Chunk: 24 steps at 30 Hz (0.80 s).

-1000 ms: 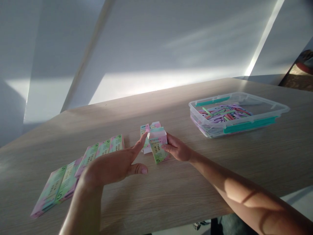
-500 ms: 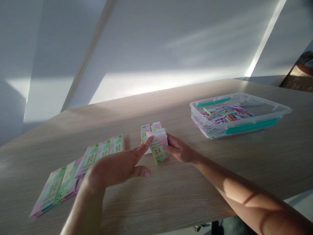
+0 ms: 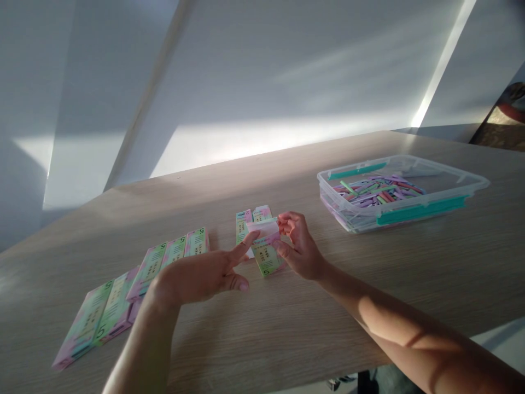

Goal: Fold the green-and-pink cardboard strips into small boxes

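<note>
Fingers of right hand touch pastel carton printed "5".

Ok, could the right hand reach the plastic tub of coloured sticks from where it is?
Probably yes: the right hand sits nearest that side, and only bare tabletop lies between it and the clear plastic tub.

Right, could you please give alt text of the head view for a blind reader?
The right hand touches a pink-and-green cardboard box on a wooden table as the left hand reaches toward it. Similar boxes lie in a row at left; a clear plastic tub at right holds coloured sticks.
</note>
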{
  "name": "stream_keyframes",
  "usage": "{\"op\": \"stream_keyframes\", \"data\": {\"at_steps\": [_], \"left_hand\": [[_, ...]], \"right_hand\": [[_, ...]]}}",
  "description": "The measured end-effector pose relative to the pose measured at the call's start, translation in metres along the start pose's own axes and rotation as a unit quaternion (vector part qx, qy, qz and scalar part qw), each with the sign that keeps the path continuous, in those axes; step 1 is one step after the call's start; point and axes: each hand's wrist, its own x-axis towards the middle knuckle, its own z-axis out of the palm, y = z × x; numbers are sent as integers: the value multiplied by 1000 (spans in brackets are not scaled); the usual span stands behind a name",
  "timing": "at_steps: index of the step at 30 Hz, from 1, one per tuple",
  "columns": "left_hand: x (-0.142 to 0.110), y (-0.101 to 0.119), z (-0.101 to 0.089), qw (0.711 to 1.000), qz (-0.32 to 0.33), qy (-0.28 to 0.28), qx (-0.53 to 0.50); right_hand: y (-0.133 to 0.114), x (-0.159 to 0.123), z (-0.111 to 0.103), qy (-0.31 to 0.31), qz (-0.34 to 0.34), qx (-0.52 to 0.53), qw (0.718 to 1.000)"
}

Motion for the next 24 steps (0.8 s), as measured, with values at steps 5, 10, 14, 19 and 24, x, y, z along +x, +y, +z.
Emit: {"op": "stream_keyframes", "data": {"at_steps": [5,10,14,19,24], "left_hand": [[1,-1,-3,1000,0,-5,-13],[2,-1,-2,1000,-4,-14,-12],[2,1,-5,1000,-7,-17,-13],[2,2,-8,1000,-9,-8,6],[-3,5,-7,998,-23,-11,49]], "right_hand": [[-5,1,-6,-15,-61,-110,992],[-16,8,-11,-48,-63,-132,988],[-19,11,-12,-45,-43,-121,991],[-12,8,-12,-38,-31,-101,994],[-4,2,-9,6,-24,-54,998]]}}
